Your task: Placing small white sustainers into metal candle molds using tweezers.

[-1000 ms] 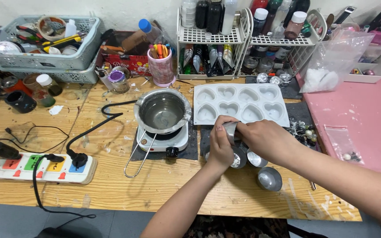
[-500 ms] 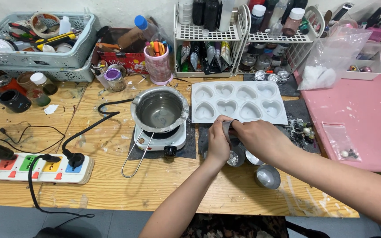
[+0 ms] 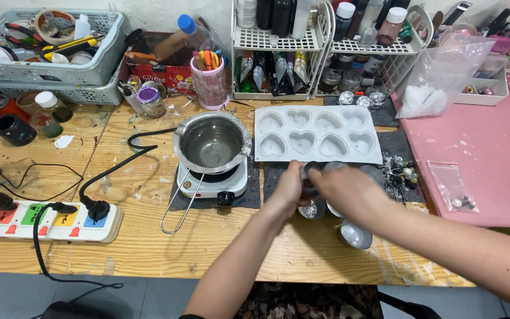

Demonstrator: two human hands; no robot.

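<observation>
My left hand (image 3: 289,188) and my right hand (image 3: 349,190) meet just in front of a white mould with heart-shaped cavities (image 3: 317,139). Both pinch a small dark round tin (image 3: 310,172) between them, and most of it is hidden by my fingers. Right below my hands, small shiny metal tins sit on the wooden table; one (image 3: 313,210) lies under my left fingers and another (image 3: 355,235) stands nearer the table's front edge. To the left, a steel pot (image 3: 212,142) sits on a small white hot plate (image 3: 208,184).
A power strip (image 3: 42,215) with a black plug and cables lies front left. A pink mat (image 3: 479,147) covers the right side. At the back are grey baskets (image 3: 48,65), a pink pen cup (image 3: 209,85), white wire racks (image 3: 278,44) of bottles and a plastic bag (image 3: 438,77).
Both hands stay joined over the tins, with only small finger shifts on the round tin. The view has drifted slightly.
</observation>
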